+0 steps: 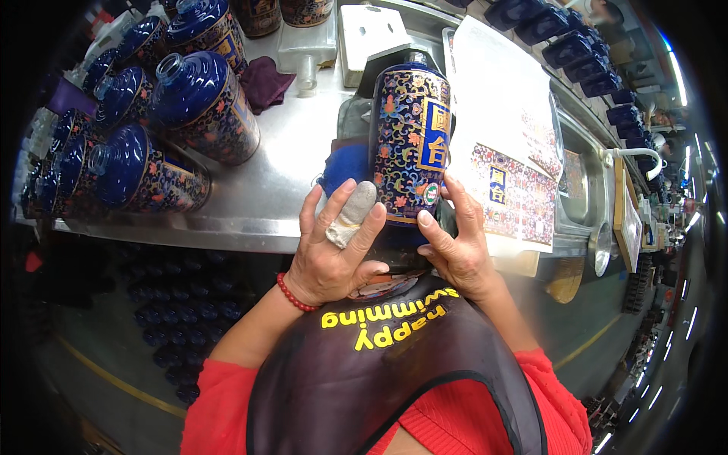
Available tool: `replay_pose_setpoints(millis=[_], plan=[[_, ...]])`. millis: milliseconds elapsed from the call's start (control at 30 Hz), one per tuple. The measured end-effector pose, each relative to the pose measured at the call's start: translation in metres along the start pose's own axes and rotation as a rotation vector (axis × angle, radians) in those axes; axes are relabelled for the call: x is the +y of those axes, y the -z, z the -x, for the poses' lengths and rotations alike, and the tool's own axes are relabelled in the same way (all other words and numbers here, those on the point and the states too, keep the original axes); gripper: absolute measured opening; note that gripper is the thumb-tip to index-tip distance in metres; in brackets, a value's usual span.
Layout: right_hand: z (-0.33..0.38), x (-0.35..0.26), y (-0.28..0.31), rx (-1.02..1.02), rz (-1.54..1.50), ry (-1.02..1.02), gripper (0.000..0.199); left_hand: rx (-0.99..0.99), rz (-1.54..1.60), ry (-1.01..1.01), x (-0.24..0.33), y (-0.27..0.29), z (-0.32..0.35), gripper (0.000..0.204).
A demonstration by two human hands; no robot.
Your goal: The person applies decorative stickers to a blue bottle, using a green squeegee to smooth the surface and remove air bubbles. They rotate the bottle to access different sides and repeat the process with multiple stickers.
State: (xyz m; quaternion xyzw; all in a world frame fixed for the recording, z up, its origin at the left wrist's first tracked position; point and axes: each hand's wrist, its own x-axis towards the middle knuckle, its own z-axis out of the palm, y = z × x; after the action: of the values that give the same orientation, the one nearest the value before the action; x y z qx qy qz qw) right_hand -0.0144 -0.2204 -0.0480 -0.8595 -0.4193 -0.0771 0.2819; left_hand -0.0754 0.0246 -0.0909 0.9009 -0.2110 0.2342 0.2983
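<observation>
A dark blue bottle (402, 144) with a colourful floral pattern and a gold-framed blue panel lies in front of me on a dark support, its clear neck pointing away. Beside the bottle's lower left edge is my left hand (330, 246), open with fingers spread; one finger wears a grey-white cover (353, 212), and a red bead bracelet circles the wrist. My right hand (464, 246) is open too, its thumb tip at the bottle's lower edge and its other fingers stretched along the right side. Left of the bottle, partly behind my fingers, sits a blue cloth or sponge (346, 168).
Several similar patterned bottles (205, 106) crowd the left of the metal table (284, 189). Patterned printed sheets (504, 186) lie to the right, before a sink (584, 186) with a white tap (641, 153). A purple cloth (265, 83) and a white box (371, 38) stand farther back.
</observation>
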Motion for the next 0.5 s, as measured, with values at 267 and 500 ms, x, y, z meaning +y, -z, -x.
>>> replay_pose_setpoints(millis=[267, 500], plan=[[-0.006, 0.001, 0.013, 0.073, -0.004, 0.042, 0.08, 0.044, 0.09, 0.037, -0.004, 0.003, 0.004, 0.075], [-0.017, -0.002, 0.009, 0.017, 0.079, 0.036, 0.081, 0.032, 0.092, 0.044, 0.003, -0.007, -0.005, 0.086]])
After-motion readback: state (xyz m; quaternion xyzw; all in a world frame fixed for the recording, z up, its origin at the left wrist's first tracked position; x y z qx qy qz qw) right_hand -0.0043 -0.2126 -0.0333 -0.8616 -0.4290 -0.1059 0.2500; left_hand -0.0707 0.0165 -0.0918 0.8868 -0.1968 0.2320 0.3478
